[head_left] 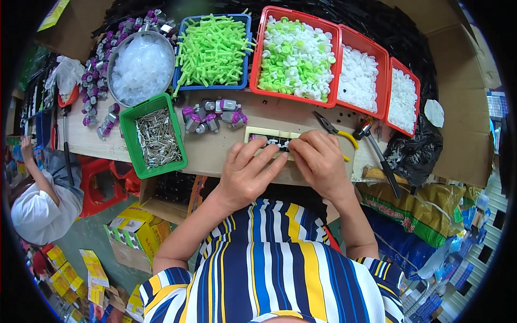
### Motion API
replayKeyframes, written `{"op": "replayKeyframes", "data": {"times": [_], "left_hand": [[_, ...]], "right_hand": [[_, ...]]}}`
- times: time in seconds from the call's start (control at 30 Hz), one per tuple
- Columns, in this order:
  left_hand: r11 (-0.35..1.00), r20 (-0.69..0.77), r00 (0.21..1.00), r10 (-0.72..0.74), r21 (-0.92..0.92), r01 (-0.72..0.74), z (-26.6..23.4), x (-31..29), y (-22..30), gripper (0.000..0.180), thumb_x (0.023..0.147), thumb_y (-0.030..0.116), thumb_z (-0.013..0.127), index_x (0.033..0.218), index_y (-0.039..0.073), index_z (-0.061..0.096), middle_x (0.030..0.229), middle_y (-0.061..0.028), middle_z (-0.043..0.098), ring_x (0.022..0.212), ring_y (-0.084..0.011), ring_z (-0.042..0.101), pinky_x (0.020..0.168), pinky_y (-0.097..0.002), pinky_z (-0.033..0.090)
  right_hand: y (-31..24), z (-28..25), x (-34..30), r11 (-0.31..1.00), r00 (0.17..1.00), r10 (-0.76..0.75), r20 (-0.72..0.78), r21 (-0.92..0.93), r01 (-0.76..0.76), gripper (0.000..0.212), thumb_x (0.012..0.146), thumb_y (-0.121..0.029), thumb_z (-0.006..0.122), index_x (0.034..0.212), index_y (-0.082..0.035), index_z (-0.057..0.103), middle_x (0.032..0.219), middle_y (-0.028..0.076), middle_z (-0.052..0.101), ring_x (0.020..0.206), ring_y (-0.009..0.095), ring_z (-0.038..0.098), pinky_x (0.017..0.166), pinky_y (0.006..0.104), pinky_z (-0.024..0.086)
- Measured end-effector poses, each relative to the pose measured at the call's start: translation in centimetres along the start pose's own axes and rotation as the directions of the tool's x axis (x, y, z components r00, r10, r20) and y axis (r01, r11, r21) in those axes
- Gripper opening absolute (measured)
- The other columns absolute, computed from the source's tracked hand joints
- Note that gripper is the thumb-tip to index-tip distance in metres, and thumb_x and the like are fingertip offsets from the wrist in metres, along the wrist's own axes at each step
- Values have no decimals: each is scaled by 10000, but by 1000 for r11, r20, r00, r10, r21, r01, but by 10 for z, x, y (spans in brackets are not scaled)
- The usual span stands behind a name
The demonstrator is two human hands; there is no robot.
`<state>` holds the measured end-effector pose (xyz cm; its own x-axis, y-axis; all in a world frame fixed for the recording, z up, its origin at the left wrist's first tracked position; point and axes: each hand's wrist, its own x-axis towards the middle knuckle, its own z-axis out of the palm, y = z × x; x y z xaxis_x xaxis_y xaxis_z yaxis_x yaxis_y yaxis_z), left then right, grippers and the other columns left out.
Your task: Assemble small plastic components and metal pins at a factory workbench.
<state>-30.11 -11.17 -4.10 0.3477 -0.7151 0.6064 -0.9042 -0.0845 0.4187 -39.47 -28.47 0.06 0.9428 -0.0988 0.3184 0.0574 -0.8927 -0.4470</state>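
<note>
At the bench's front edge lies a narrow cream casing (273, 132) with a black inside, where small white parts sit in a row. A purple bit shows at its left end. My left hand (250, 173) grips the casing's left part, its fingertips on the near side and over the top. Closed in a pinch, my right hand (321, 161) is at the casing's right end; whatever is between its fingertips is hidden. Just beyond that hand are yellow-handled pliers (335, 129), and a hammer (379, 153) lies further right.
A green bin (180, 156) of metal pins stands left, near grey-and-purple parts (207, 116). Behind are a bowl (109, 81) of clear pieces, a blue basket (215, 87) of green sticks and red bins (293, 97) of white and green pieces. Another person (40, 210) is at far left.
</note>
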Motion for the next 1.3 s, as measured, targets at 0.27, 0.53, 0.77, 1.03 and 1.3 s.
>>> {"op": "replayKeyframes", "data": {"times": [0.27,0.53,0.77,1.03,1.3], "left_hand": [[980,69,996,58,189,-70,8,-3,-2,307,739,171,777,1032,97,724,1104,-37,618,1083,-254,540,832,-396,419],[948,97,986,134,276,-156,12,-6,-7,276,802,190,626,1050,90,696,1123,-31,596,1115,-204,540,937,-402,357],[928,127,966,225,275,-252,8,-1,-13,238,799,180,623,997,75,703,1102,-32,611,1105,-193,546,943,-415,358],[894,200,920,338,237,-380,-3,8,-20,259,729,168,585,914,34,706,1072,-82,637,1129,-220,560,902,-462,392],[892,209,918,338,240,-383,4,9,-18,314,756,148,756,1049,54,695,1100,-78,622,1102,-261,570,948,-449,385]], "right_hand": [[0,-6,4,1000,994,10,111,9,-11,182,787,-53,701,963,-52,654,879,69,587,842,244,606,714,358,423],[4,-2,2,997,996,49,79,59,-54,256,780,-27,674,1035,-54,662,895,79,567,841,246,597,715,359,426],[-2,-12,3,947,951,-145,273,-241,214,278,762,-138,626,1009,-13,653,993,51,553,911,206,568,692,335,411],[-16,-13,14,877,916,-197,349,-355,324,189,716,-189,607,812,-39,671,909,27,498,899,181,510,657,306,416],[14,-21,-13,997,999,-43,10,-56,44,238,759,-54,630,993,-22,652,984,96,582,902,238,610,718,352,472]]}}
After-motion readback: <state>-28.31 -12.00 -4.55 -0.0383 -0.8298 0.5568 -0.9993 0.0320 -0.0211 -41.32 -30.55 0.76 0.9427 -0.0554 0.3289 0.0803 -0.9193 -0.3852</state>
